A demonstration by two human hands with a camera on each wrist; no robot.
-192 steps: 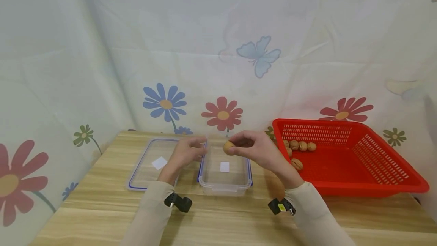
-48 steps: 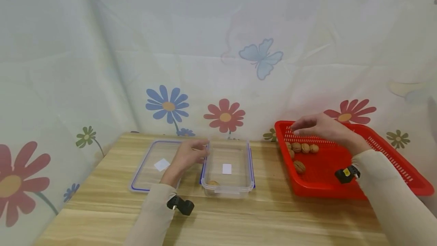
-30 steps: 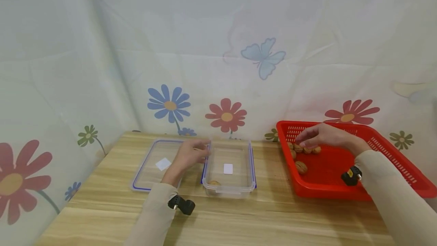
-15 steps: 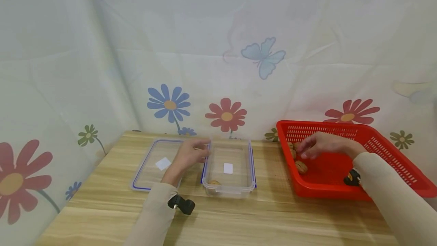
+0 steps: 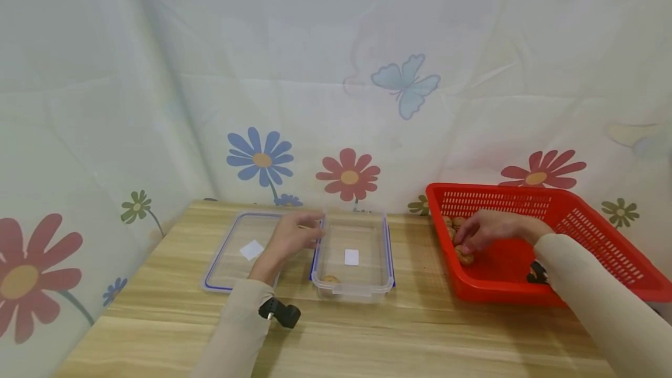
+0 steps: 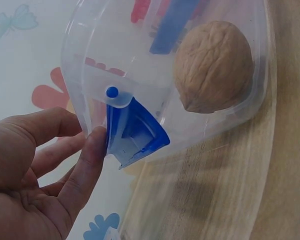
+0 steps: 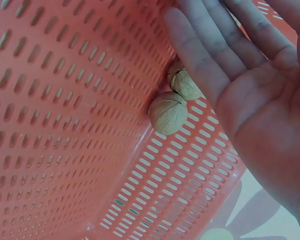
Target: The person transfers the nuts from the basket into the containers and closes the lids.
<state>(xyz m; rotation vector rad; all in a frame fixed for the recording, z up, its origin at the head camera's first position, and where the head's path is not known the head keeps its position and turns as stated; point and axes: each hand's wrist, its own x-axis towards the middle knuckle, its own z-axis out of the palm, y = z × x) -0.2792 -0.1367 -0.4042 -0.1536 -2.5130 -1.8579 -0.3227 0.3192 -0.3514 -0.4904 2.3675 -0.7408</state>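
My left hand [image 5: 293,237] is at the left side of a clear plastic food container [image 5: 362,292]. In the left wrist view its thumb and index finger pinch the container's edge by a blue latch [image 6: 135,132]. One walnut [image 6: 213,67] lies inside, in the near left corner. My right hand [image 5: 485,229] reaches down into a red plastic basket [image 5: 525,293], its fingertips at a walnut [image 5: 464,256] near the left wall. Its fingers look mostly straight in the right wrist view, but the tips are cut off there. Two walnuts [image 7: 168,113] show beside that hand.
A clear lid [image 5: 220,261] with a blue seal and a white label lies left of the container on the wooden table [image 5: 336,343]. More walnuts [image 5: 448,221] sit along the basket's left wall. A flowered curtain [image 5: 294,104] stands behind the table.
Earlier my right hand held a walnut over the container; a walnut now lies inside it. That hand has since moved right and lowered into the basket. My left hand stays nearly still.
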